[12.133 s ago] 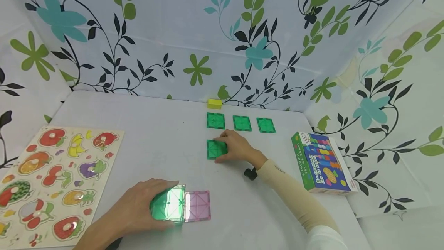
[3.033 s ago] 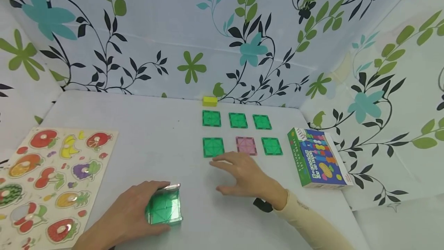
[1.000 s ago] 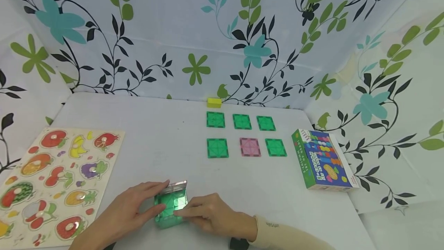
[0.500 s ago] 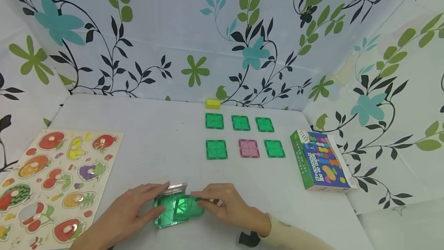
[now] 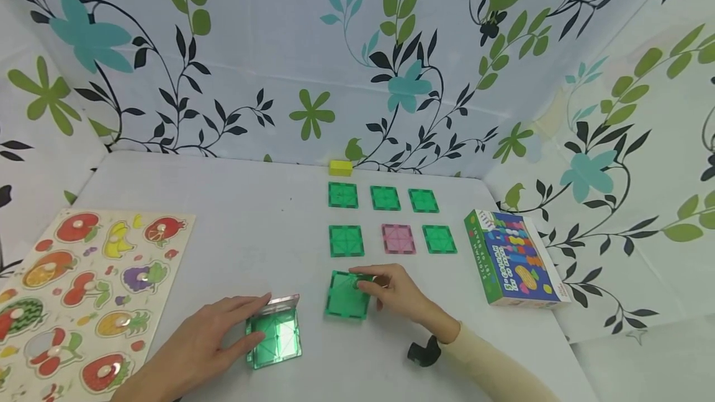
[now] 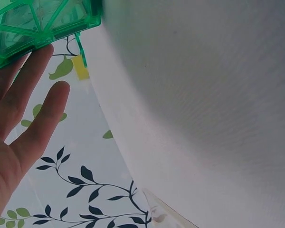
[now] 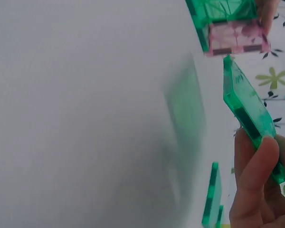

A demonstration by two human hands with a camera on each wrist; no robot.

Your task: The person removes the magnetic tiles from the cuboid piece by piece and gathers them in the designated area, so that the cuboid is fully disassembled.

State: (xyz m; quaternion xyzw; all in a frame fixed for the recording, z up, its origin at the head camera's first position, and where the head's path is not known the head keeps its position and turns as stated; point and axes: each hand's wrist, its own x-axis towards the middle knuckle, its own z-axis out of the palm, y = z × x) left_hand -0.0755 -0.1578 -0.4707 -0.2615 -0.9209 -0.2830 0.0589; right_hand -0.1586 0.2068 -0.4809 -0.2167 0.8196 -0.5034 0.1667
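Observation:
My right hand (image 5: 399,293) pinches a green magnetic tile (image 5: 343,299) by its right edge. The tile tilts a little above the table, and its shadow shows apart from it in the right wrist view. My left hand (image 5: 198,343) holds a small structure of green magnetic tiles (image 5: 282,340), thumb over its left side and a finger at the back corner. A pink magnetic tile (image 7: 235,38) forms one side of the structure. In the left wrist view, fingers (image 6: 31,85) touch the green structure's underside. How many tiles it contains is hard to tell.
Green tiles (image 5: 346,241) and one pink tile (image 5: 399,239) lie in two rows beyond my right hand. A yellow block (image 5: 340,168) sits at the far edge. A fruit puzzle board (image 5: 112,296) lies left, a colourful box (image 5: 516,259) right. Patterned cloth (image 5: 251,48) hangs behind.
My right hand took a green tile from the left-hand structure and carried it right and farther away. The left hand keeps its hold. Earlier, tiles were laid out in the near row.

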